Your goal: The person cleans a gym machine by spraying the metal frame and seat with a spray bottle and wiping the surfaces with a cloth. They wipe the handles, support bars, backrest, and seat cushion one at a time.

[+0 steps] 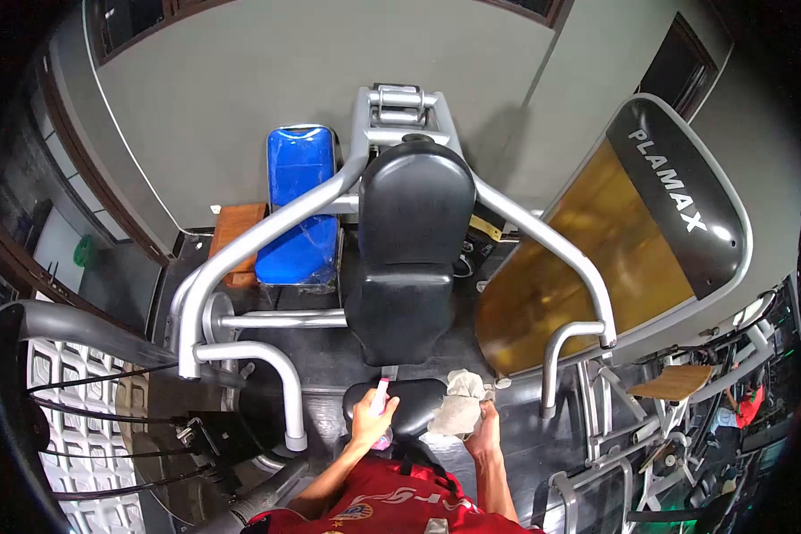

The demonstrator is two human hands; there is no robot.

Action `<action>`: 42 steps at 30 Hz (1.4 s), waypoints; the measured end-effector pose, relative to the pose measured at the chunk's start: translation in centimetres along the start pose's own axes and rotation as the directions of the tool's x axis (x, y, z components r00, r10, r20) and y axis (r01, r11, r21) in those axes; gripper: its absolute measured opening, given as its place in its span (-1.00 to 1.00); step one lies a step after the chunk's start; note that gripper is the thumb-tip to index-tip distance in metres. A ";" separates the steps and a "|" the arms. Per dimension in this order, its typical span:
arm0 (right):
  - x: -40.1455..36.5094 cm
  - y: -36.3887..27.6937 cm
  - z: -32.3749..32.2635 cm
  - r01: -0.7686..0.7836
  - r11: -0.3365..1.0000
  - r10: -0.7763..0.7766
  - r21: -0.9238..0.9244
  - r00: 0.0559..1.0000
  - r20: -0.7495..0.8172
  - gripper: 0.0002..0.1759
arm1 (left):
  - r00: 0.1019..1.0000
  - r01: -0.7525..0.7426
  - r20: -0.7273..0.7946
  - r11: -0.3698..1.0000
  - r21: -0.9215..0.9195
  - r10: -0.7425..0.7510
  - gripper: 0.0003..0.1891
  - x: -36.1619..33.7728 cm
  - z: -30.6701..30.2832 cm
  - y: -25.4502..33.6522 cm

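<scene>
My left hand [370, 420] is wrapped around a small spray bottle [383, 440] with a white and pink top and pink showing below the fingers. My right hand [484, 433] grips a crumpled beige cloth [457, 411] by its right side, and the rest of it spreads leftward. Both hands are in front of my body, over the black padded seat [418, 400] of an exercise machine. Beyond them stands the machine's tall black backrest [416, 209]. Neither hand visibly touches the seat.
Silver tube arms [276, 218] curve around both sides of the backrest, with a bent handle [565, 343] at right. A large PLAMAX panel [587, 267] rises there. Behind are a blue padded chair [299, 205] and a brown wooden box [238, 233]. Another person [746, 408] is far right.
</scene>
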State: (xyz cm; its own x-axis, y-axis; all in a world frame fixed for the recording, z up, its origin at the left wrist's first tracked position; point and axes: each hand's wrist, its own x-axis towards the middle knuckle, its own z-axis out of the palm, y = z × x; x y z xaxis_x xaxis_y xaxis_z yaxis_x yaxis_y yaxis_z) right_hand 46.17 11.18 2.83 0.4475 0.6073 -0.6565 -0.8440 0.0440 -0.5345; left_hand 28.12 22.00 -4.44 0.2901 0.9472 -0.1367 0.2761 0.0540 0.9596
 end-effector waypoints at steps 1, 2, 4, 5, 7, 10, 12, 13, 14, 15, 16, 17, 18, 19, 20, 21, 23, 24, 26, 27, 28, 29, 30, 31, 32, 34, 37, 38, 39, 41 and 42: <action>0.6 0.2 -0.9 0.024 0.999 -0.024 -0.043 1.000 0.002 -0.54 | 0.999 0.036 -0.004 0.999 -0.029 -0.036 -0.75 -0.1 0.2 -0.1; 0.8 0.1 -1.7 0.020 0.999 -0.020 -0.046 1.000 -0.006 -0.54 | 0.999 -0.020 -0.045 0.997 -0.072 0.017 -0.79 -0.1 0.5 -0.2; 1.0 -0.4 -3.1 0.148 0.982 -0.144 -0.118 0.988 0.047 -0.53 | 0.998 0.062 -0.009 0.989 -0.136 -0.064 -0.83 -0.8 0.8 -0.2; 1.1 -0.9 -3.2 0.190 0.975 -0.182 -0.117 0.980 0.076 -0.52 | 0.998 0.061 -0.016 0.989 -0.132 -0.064 -0.83 -1.0 0.9 -0.1; 1.1 -2.2 -3.3 0.208 0.969 -0.194 -0.134 0.975 0.110 -0.53 | 0.998 0.019 -0.049 0.990 -0.142 -0.026 -0.84 -1.6 1.4 -0.1; 0.6 -3.6 -3.3 0.228 0.954 -0.207 -0.194 0.971 0.123 -0.58 | 0.997 0.003 -0.081 0.989 -0.146 -0.015 -0.83 -2.6 2.1 -0.4; 1.1 -4.1 -3.5 0.317 0.915 -0.299 -0.250 0.948 0.109 -0.63 | 0.993 0.000 -0.114 0.990 -0.138 -0.015 -0.85 -3.7 2.4 0.5; 1.4 -4.3 -3.9 0.312 0.921 -0.291 -0.232 0.949 0.123 -0.65 | 0.991 -0.002 -0.135 0.991 -0.134 -0.016 -0.87 -4.3 2.4 1.2; 1.5 -4.5 -4.1 0.303 0.925 -0.278 -0.231 0.951 0.135 -0.65 | 0.988 -0.003 -0.152 0.992 -0.127 -0.016 -0.87 -4.9 2.6 1.5; 1.6 -4.6 -4.0 0.303 0.927 -0.281 -0.222 0.951 0.128 -0.66 | 0.984 -0.025 -0.180 0.990 -0.139 0.000 -0.84 -5.5 2.7 1.7; 1.7 -4.7 -4.1 0.303 0.929 -0.283 -0.214 0.952 0.120 -0.67 | 0.978 -0.048 -0.207 0.988 -0.150 0.016 -0.81 -6.1 2.8 2.0; 2.7 -4.4 -5.3 0.289 0.940 -0.272 -0.181 0.956 0.114 -0.67 | 0.974 -0.074 -0.223 0.989 -0.131 0.043 -0.81 -6.7 2.9 2.3; 2.9 -4.6 -5.5 0.280 0.943 -0.260 -0.179 0.957 0.126 -0.67 | 0.970 -0.075 -0.238 0.990 -0.123 0.044 -0.81 -7.2 3.0 2.5; 3.1 -4.7 -5.7 0.260 0.947 -0.243 -0.190 0.964 0.109 -0.67 | 0.967 -0.081 -0.251 0.990 -0.113 0.050 -0.81 -7.9 3.2 2.4; 3.2 -4.7 -5.9 0.239 0.950 -0.225 -0.201 0.970 0.092 -0.67 | 0.963 -0.085 -0.264 0.991 -0.102 0.055 -0.81 -8.6 3.3 2.3; 2.9 -5.0 -5.7 0.229 0.954 -0.212 -0.193 0.972 0.103 -0.67 | 0.958 -0.080 -0.280 0.995 -0.060 0.060 -0.80 -9.0 3.3 2.0; 4.4 -4.8 -7.2 0.224 0.954 -0.195 -0.201 0.969 0.155 -0.67 | 0.951 -0.093 -0.299 0.995 -0.039 0.077 -0.83 -10.0 3.6 1.5; 4.4 -4.9 -7.3 0.229 0.950 -0.188 -0.213 0.963 0.195 -0.67 | 0.948 -0.104 -0.304 0.994 -0.031 0.090 -0.85 -10.6 3.7 1.4; 4.0 -5.1 -7.4 0.233 0.945 -0.192 -0.228 0.963 0.191 -0.65 | 0.941 -0.115 -0.318 0.993 0.007 0.111 -0.84 -11.5 4.0 1.2; 3.0 -5.5 -6.7 0.230 0.940 -0.204 -0.253 0.971 0.124 -0.64 | 0.941 -0.097 -0.328 0.995 -0.026 0.083 -0.82 -11.8 4.1 1.6; 2.3 -5.7 -6.3 0.229 0.933 -0.221 -0.277 0.974 0.060 -0.64 | 0.940 -0.083 -0.337 0.995 -0.060 0.058 -0.80 -12.1 4.1 1.8; 4.3 -5.1 -8.8 0.251 0.942 -0.224 -0.222 0.964 0.140 -0.64 | 0.942 -0.076 -0.330 0.996 -0.039 0.059 -0.80 -12.4 4.1 1.6; 3.7 -5.2 -8.6 0.261 0.940 -0.233 -0.220 0.961 0.147 -0.64 | 0.941 -0.087 -0.331 0.995 -0.042 0.068 -0.80 -12.5 4.0 1.6; 2.8 -5.2 -8.2 0.290 0.939 -0.260 -0.182 0.950 0.175 -0.64 | 0.947 -0.091 -0.311 0.995 -0.032 0.076 -0.80 -12.6 3.9 1.7; 2.2 -5.2 -7.8 0.320 0.937 -0.289 -0.142 0.936 0.202 -0.64 | 0.953 -0.096 -0.291 0.995 -0.021 0.086 -0.80 -12.6 3.8 1.8; 2.1 -4.4 -8.4 0.338 0.933 -0.313 -0.121 0.931 0.187 -0.64 | 0.955 -0.130 -0.272 0.991 -0.013 0.122 -0.82 -12.5 3.4 2.1; 0.2 -3.2 -8.1 0.363 0.929 -0.351 -0.072 0.925 0.147 -0.63 | 0.962 -0.179 -0.213 0.984 -0.015 0.171 -0.85 -12.5 2.5 3.0; -0.6 -2.7 -7.8 0.364 0.930 -0.356 -0.051 0.926 0.128 -0.62 | 0.960 -0.191 -0.211 0.981 -0.021 0.182 -0.85 -12.3 2.3 2.4; -1.2 -2.1 -7.7 0.356 0.934 -0.351 -0.041 0.932 0.096 -0.61 | 0.943 -0.242 -0.223 0.969 0.050 0.247 -0.85 -12.2 2.1 1.7; -2.2 -1.0 -7.8 0.364 0.929 -0.352 -0.071 0.926 0.140 -0.60 | 0.917 -0.302 -0.231 0.944 0.133 0.326 -0.84 -12.3 1.7 0.3; -2.7 -0.3 -8.2 0.365 0.926 -0.344 -0.101 0.922 0.177 -0.59 | 0.918 -0.305 -0.225 0.943 0.129 0.328 -0.84 -12.7 1.3 0.2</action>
State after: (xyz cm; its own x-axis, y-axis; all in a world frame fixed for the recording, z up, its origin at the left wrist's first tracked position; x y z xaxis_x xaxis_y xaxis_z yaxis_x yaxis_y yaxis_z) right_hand 47.63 3.01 0.45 0.6508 0.6851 -0.3272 -0.5881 0.1824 -0.7879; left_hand 25.71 9.53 -2.87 0.1510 0.9579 0.2441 0.2901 -0.2790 0.9154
